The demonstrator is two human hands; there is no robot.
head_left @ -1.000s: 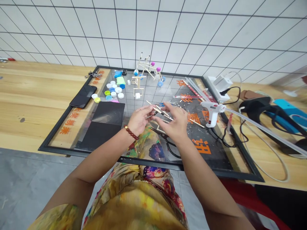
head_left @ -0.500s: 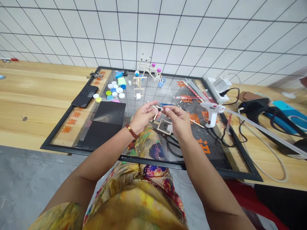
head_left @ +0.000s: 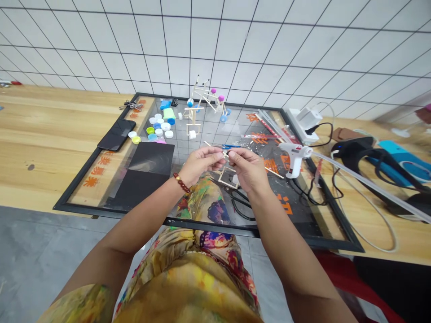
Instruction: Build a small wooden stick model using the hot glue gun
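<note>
Over the middle of the glass panel, my left hand [head_left: 201, 163] pinches a thin wooden stick [head_left: 209, 144], whose end sticks out above the fingers. My right hand [head_left: 248, 168] is closed on a small black piece [head_left: 228, 153] at its fingertips, nearly touching the left fingertips. Below the hands lie a small wooden frame [head_left: 229, 176] and black-handled scissors [head_left: 243, 204], partly hidden by my right hand. Farther back stands a model of thin sticks [head_left: 193, 122] with a white cap at its foot; behind it is another stick structure with pink balls [head_left: 213, 90].
Bottle caps [head_left: 158, 132], a black phone [head_left: 117, 134] and black sheets [head_left: 144, 175] are on the left. On the right are a white glue gun [head_left: 294, 158], a power strip [head_left: 299, 127], cables and a blue box [head_left: 400, 161]. A black frame [head_left: 215, 227] edges the glass.
The fingers of my left hand have closed more, and both hands' fingertips have come closer together. The black piece is more covered now. The whole view has shifted slightly.
</note>
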